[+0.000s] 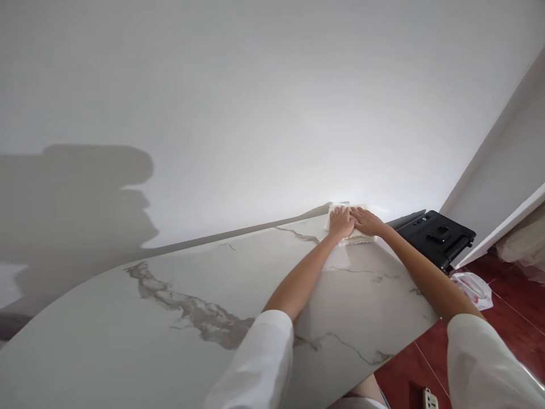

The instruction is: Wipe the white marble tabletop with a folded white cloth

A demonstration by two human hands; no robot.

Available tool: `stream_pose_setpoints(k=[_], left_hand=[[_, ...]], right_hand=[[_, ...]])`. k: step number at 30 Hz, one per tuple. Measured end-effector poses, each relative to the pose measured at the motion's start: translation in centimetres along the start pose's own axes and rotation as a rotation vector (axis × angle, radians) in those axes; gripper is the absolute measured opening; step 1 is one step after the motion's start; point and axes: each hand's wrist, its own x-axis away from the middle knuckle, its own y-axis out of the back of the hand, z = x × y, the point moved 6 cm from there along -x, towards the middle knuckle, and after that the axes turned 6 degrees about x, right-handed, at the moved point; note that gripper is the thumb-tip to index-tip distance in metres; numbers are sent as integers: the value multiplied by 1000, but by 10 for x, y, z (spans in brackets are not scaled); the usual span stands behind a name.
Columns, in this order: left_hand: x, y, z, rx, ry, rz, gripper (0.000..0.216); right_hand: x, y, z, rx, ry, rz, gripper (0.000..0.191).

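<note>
At the far right corner of a white marble-patterned table (187,272), a folded white cloth (360,240) lies flat close to the wall. My left hand (342,222) rests on the cloth's left part, its fingers spread over the top. Beside it, my right hand (367,221) lies flat on the cloth with outstretched fingers that touch or nearly touch the left hand. Both arms reach far forward across the tabletop. The underside of the cloth is hidden.
A white wall (272,113) runs behind the table. A black suitcase (440,236) stands beyond the right edge. On the red tiled floor (522,301) lie a white plastic bag (479,288) and a power strip (430,399).
</note>
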Motion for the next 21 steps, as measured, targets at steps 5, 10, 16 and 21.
stream_pose_setpoints(k=[5, 10, 16, 21], left_hand=[[85, 46, 43, -74, 42, -26, 48], [190, 103, 78, 68, 53, 99, 45], [252, 151, 127, 202, 349, -118, 36], [263, 150, 127, 319, 444, 46, 30]], right_hand=[[14, 23, 95, -72, 208, 28, 57], [36, 66, 162, -194, 283, 83, 44], [23, 54, 179, -261, 87, -24, 38], [45, 42, 183, -236, -137, 112, 30]])
